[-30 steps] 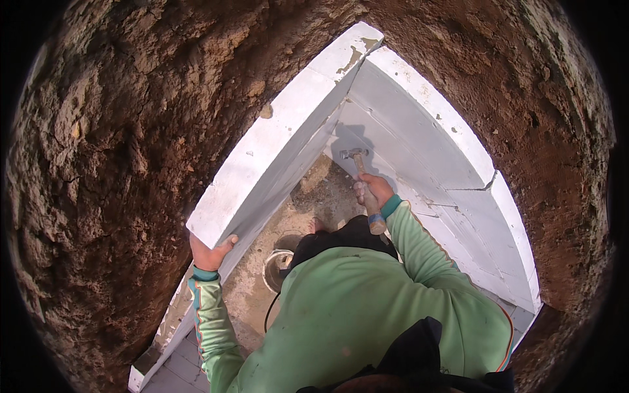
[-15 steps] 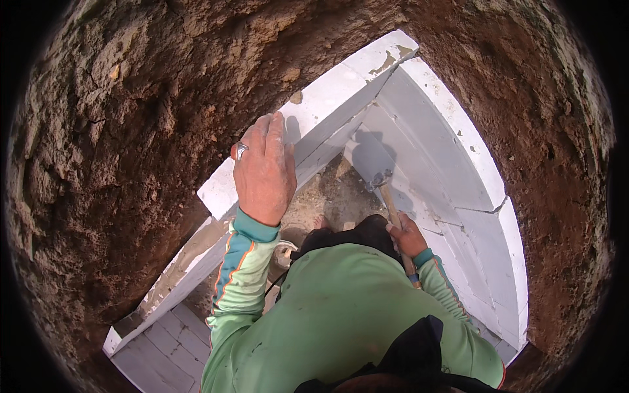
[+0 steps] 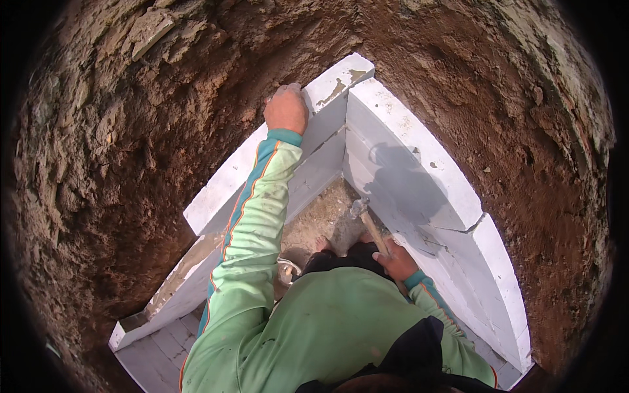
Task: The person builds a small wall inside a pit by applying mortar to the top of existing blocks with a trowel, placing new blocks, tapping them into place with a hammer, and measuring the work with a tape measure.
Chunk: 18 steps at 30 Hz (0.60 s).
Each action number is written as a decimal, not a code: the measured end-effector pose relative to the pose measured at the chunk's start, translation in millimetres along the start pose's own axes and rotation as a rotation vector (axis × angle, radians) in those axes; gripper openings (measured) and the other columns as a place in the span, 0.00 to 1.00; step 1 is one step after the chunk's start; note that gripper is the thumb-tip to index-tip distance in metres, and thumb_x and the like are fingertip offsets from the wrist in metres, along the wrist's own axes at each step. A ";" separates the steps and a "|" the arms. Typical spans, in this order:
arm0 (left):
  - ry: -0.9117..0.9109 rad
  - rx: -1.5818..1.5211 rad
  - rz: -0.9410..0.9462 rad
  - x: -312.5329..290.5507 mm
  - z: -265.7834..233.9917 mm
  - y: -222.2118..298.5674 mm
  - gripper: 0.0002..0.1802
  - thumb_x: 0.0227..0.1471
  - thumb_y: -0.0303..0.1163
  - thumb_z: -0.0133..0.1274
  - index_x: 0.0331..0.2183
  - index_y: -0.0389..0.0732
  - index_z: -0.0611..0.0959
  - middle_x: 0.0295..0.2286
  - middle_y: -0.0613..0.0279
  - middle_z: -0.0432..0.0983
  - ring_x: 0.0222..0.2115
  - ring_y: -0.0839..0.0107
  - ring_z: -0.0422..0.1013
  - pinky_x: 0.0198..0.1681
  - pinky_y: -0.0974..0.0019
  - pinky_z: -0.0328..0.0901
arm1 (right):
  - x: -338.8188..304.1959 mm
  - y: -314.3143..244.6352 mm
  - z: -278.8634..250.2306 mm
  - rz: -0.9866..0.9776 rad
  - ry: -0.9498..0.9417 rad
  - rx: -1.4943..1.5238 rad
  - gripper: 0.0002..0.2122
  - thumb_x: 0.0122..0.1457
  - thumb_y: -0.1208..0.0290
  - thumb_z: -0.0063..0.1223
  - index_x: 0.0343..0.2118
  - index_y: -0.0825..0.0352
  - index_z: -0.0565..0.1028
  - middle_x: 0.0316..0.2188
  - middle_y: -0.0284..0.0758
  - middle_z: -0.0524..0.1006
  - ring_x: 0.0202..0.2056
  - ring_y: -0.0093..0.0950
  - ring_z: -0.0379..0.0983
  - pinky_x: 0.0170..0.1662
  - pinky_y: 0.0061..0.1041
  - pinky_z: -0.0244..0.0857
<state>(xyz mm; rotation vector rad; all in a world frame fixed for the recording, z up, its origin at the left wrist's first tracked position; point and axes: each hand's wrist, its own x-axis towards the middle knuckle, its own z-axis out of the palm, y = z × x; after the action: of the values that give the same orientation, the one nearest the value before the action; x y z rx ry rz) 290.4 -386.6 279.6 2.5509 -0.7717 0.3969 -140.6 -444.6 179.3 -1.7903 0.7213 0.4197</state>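
White block (image 3: 226, 180) atop left wall (image 3: 311, 171): left hand (image 3: 286, 110) on its top, fingers hidden, grip unclear; uneven push could shift block. Hammer (image 3: 371, 226): above floor (image 3: 318, 219), handle enclosed by right hand (image 3: 396, 260); careless swing might chip right wall (image 3: 409, 177).

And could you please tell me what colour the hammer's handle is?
The hammer's handle is light brown, seen best in the head view.
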 end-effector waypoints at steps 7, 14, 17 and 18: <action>0.028 -0.088 -0.238 43.3 32.6 60.6 0.11 0.53 0.40 0.59 0.34 0.43 0.83 0.31 0.47 0.84 0.36 0.44 0.79 0.42 0.47 0.72 | -16.3 40.4 -25.5 -0.092 0.011 -0.145 0.26 0.61 0.52 0.56 0.55 0.66 0.67 0.32 0.55 0.79 0.37 0.55 0.77 0.41 0.47 0.68; 0.018 -0.187 -0.338 47.6 39.8 51.8 0.10 0.47 0.42 0.65 0.31 0.49 0.89 0.31 0.53 0.85 0.36 0.53 0.80 0.44 0.54 0.72 | -16.8 56.8 -49.4 -0.092 -0.025 -0.107 0.27 0.58 0.51 0.59 0.53 0.66 0.68 0.33 0.55 0.79 0.39 0.55 0.77 0.42 0.47 0.69; 0.006 -0.206 -0.384 53.8 39.0 42.1 0.10 0.47 0.40 0.64 0.34 0.53 0.91 0.32 0.54 0.85 0.37 0.53 0.80 0.44 0.54 0.73 | -8.7 62.5 -52.3 -0.115 -0.049 -0.129 0.27 0.57 0.51 0.60 0.51 0.67 0.69 0.33 0.55 0.79 0.39 0.55 0.77 0.42 0.47 0.69; -0.012 -0.220 -0.377 51.6 34.7 45.8 0.11 0.46 0.40 0.64 0.35 0.53 0.91 0.33 0.53 0.85 0.38 0.53 0.80 0.45 0.55 0.73 | -11.7 57.9 -56.0 -0.127 -0.043 -0.136 0.27 0.57 0.51 0.60 0.51 0.67 0.69 0.33 0.55 0.79 0.39 0.55 0.77 0.42 0.47 0.69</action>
<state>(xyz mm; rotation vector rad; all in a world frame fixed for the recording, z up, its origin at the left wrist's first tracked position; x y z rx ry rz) 310.2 -461.0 284.9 2.4183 -0.3037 0.1635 -191.1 -506.2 162.9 -1.9365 0.5563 0.4292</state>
